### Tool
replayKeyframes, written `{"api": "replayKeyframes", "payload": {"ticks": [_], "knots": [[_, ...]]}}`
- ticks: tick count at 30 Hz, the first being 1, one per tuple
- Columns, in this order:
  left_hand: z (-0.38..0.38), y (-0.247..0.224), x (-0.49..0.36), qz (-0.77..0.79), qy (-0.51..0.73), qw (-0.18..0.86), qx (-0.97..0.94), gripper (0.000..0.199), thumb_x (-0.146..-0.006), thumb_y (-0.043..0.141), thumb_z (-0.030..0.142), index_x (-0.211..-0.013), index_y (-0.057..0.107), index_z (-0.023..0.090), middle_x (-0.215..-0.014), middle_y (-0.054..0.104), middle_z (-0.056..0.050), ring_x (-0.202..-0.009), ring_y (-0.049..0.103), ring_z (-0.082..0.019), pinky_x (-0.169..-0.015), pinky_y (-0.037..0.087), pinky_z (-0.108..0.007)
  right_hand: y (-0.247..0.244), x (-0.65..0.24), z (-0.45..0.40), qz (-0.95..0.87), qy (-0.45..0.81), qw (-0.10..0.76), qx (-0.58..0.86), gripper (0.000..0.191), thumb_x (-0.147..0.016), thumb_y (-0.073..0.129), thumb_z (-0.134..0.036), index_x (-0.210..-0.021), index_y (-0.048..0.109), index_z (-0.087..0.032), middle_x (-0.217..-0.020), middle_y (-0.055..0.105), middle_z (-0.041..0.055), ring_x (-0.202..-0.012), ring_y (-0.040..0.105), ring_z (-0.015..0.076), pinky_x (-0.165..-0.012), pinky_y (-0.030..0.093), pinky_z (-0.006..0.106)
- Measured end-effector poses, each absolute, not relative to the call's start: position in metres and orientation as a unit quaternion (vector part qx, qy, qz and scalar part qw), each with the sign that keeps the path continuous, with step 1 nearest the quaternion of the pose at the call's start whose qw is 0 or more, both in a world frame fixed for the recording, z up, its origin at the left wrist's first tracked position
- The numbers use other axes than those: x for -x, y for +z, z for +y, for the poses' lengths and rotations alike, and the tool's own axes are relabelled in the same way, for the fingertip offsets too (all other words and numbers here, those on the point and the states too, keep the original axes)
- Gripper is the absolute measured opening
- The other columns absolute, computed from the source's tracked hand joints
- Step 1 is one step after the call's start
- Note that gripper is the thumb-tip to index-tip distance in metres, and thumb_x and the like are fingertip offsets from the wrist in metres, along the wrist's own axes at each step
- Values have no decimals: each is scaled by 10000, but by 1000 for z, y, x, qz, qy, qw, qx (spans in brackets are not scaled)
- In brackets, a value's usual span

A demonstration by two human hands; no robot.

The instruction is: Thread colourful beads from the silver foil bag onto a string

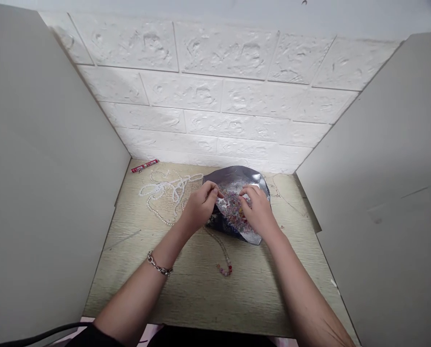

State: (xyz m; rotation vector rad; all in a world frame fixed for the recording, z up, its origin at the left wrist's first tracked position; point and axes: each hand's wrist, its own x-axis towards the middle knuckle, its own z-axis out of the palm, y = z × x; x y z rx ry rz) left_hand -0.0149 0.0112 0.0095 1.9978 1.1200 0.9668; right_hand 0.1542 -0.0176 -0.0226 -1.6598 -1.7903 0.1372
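A silver-lined bag [237, 174] lies opened out on the table, with many small mixed-colour beads [233, 212] heaped inside. Over its left side, my left hand [201, 202] is closed, thumb and forefinger pinched together; what is between them is too small to make out. My right hand [255, 205] reaches in from the right, its fingers curled and pinched just above the beads, and any bead in them is hidden. Below my left hand a bead strand [221, 246] runs down the table and hooks round at coloured beads. Its upper end disappears near that hand.
Several white and pearly bead strings [165, 188] lie tangled left of the bag. A narrow red packet [145, 166] rests at the back left corner. A thin needle-like piece [125, 239] is on the left. Grey panels flank the table [186, 299], with a white brick-pattern wall behind.
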Motion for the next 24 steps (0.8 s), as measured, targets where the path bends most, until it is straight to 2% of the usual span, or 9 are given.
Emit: {"api": "replayKeyframes", "payload": {"ticks": [3, 6, 9, 12, 15, 18, 24], "knots": [[11, 8, 14, 416, 382, 345, -750, 208, -827, 343, 272, -719, 485, 165, -728, 596, 4, -636, 478, -102, -628, 354, -229, -20, -154, -20, -678, 71, 379, 626, 137, -802, 378, -214, -823, 507, -175, -983, 519, 49, -941, 444, 155, -843, 317, 271], [11, 3, 11, 396, 395, 388, -732, 207, -824, 349, 277, -703, 471, 161, -681, 564, 6, -656, 489, -103, -645, 361, -228, -14, -153, -24, -650, 98, 407, 635, 226, -838, 320, -287, -754, 496, -173, -823, 530, 34, -797, 470, 144, -727, 349, 264], [11, -3, 8, 383, 402, 432, -710, 200, -816, 368, 298, -695, 445, 160, -578, 464, 32, -569, 437, -85, -574, 345, -209, -8, -152, -28, -611, 132, 441, 645, 284, -834, 327, -360, -685, 479, -172, -674, 485, 7, -662, 449, 126, -620, 340, 251], [10, -5, 6, 385, 393, 459, -698, 212, -804, 393, 337, -715, 454, 155, -557, 383, 47, -496, 341, -64, -495, 295, -193, -5, -147, -30, -574, 223, 489, 618, 217, -780, 430, -378, -741, 499, -175, -701, 508, 0, -645, 458, 112, -597, 357, 239], [7, -3, 4, 379, 382, 478, -694, 226, -795, 408, 351, -717, 467, 148, -555, 357, 49, -488, 311, -57, -474, 274, -186, -6, -141, -31, -541, 329, 522, 570, 186, -729, 509, -338, -821, 531, -178, -762, 556, 8, -681, 498, 113, -616, 394, 236], [5, 0, 3, 373, 376, 481, -699, 229, -786, 425, 347, -710, 488, 140, -564, 378, 43, -504, 333, -57, -468, 275, -180, -8, -135, -30, -524, 392, 538, 530, 171, -708, 539, -305, -814, 574, -175, -777, 593, 14, -740, 531, 121, -686, 424, 253], [3, 0, 2, 372, 348, 527, -680, 253, -792, 416, 376, -704, 477, 146, -542, 460, 45, -386, 379, -38, -399, 291, -174, -10, -132, -30, -478, 441, 567, 505, 201, -679, 580, -308, -827, 628, -180, -854, 639, 26, -821, 572, 137, -798, 442, 298]]}}
